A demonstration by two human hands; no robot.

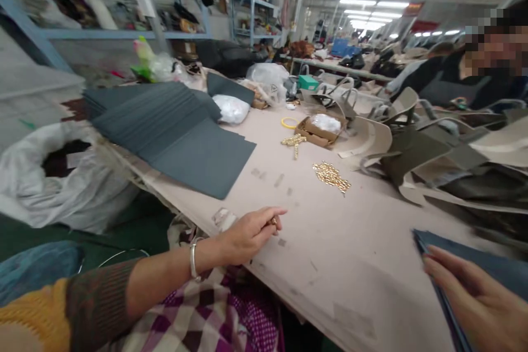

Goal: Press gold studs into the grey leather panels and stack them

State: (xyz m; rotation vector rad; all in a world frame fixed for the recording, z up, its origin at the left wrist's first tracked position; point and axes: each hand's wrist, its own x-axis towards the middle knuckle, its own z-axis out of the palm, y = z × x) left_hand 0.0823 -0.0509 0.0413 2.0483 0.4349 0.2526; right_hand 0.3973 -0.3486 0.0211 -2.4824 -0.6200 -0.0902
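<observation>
Nearest cam, bottom R of head view: dk blue piece (503, 272), flat & thin, looks like more than one layer along its L edge, matte, straight-edged, lying at the R side of the pale tabletop (305, 269) & running out of frame. Other item is a tiny gold-brown bit (273, 221) at the L fingers, near the table's front edge; too small & blurry to tell its exact shape. Pose: R hand (474, 300) comes in from the bottom R corner, fingers pointing up & L, partly cut off by the frame. L forearm reaches in from lower L, brown-green ribbed cuff (99, 297) pushed up, silver bracelet (193, 261) at the wrist, L hand (251, 234) low over the table edge w/ index finger out to the R. Hands: R is closed on the blue piece, gripping it by its near L edge. L is mostly closed, other fingers curled in, gold-brown bit pinched at the fingertips. Beyond the L hand, a loose pile of gold pcs (331, 176) lies mid-table, w/ a gold cluster (293, 140) farther back, just beside an open cardboard box (314, 139). Stacked dk panels (198, 146) fan out along the table's L side.
</observation>
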